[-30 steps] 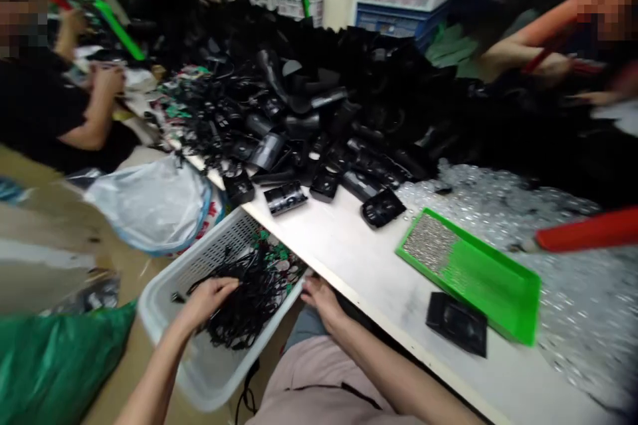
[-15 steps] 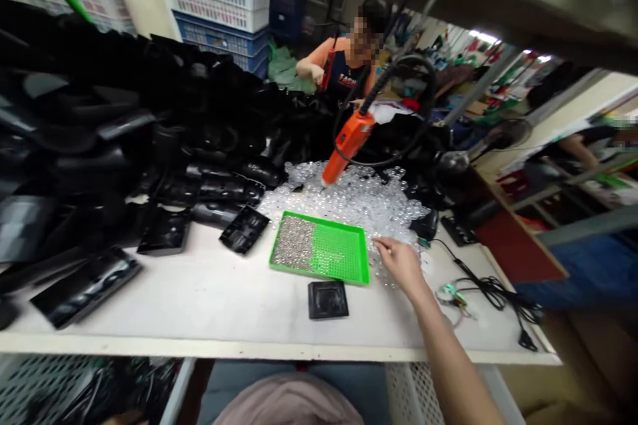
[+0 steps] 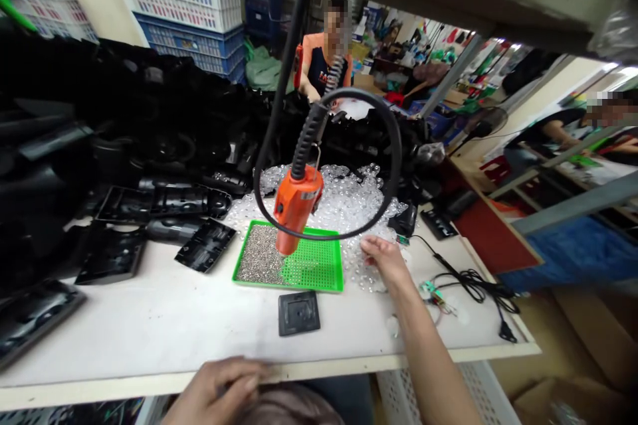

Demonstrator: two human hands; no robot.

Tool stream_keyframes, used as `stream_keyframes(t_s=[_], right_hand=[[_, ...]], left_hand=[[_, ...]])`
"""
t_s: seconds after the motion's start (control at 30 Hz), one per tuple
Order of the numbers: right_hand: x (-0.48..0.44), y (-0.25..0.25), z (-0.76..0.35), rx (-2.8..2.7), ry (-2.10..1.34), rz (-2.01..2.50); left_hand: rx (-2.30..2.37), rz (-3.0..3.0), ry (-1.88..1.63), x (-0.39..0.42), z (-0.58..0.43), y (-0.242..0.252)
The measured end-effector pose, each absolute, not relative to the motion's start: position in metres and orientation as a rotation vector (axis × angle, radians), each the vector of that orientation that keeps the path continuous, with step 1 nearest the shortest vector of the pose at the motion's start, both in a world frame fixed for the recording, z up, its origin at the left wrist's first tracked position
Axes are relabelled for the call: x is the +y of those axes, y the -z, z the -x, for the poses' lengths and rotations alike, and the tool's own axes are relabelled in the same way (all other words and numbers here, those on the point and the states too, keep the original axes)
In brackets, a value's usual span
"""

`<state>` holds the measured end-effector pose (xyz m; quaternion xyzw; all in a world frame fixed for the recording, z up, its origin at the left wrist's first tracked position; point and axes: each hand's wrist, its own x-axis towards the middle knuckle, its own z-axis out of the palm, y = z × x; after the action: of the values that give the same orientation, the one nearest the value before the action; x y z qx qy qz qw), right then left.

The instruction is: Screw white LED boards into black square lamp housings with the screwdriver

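Observation:
My right hand [image 3: 383, 257] is at the right side of the clear plastic lens-like pieces [image 3: 343, 196], thumb and fingertips pinched together; whatever is between them is too small to make out. At the table's front edge, my left hand [image 3: 219, 388] has loosely bent fingers, the thumb apart from them, and no object shows in it. A green tray [image 3: 323, 272] holds many tiny metal pieces, like screws [image 3: 259, 255], in its left half. In front of the tray lies a square black plastic part [image 3: 299, 313]. Over the tray hangs an orange electric screwdriver [image 3: 296, 206].
Black plastic housings [image 3: 207, 246] are heaped along the left and back. A looped black cable [image 3: 396, 166] hangs around the screwdriver. To the right lie a small wired circuit board [image 3: 432, 292] and a coiled cord [image 3: 478, 282]. Co-workers [image 3: 323, 66] sit beyond.
My left hand has come into view at the front edge. The screwdriver now hangs nearer, over the tray. My view has shifted, and my right hand stays pinched by the clear pieces.

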<state>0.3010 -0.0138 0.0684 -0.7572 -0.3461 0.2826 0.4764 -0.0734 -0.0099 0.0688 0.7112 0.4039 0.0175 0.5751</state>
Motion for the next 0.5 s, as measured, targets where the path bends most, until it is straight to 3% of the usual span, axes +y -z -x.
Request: stream_keyframes(t_s=[0.17,0.33,0.4,0.5], right_hand=[[-0.075,-0.059,-0.222,-0.679,-0.876,1.595],[-0.115,-0.051,-0.163,-0.627,-0.993,1.54],[-0.124,-0.055,-0.16,-0.906,-0.745,1.641],[-0.128,-0.063,-0.165,-1.546,-0.111,1.583]], left_hand=[[0.832,-1.561,-0.327,-0.01,-0.01,-0.088],[0.764,-1.432,-0.35,-0.015,-0.024,-0.082],[0.786,-1.359,-0.282,-0.018,-0.015,-0.076],[0.785,-1.246,-0.123,-0.021,0.004,-0.069]])
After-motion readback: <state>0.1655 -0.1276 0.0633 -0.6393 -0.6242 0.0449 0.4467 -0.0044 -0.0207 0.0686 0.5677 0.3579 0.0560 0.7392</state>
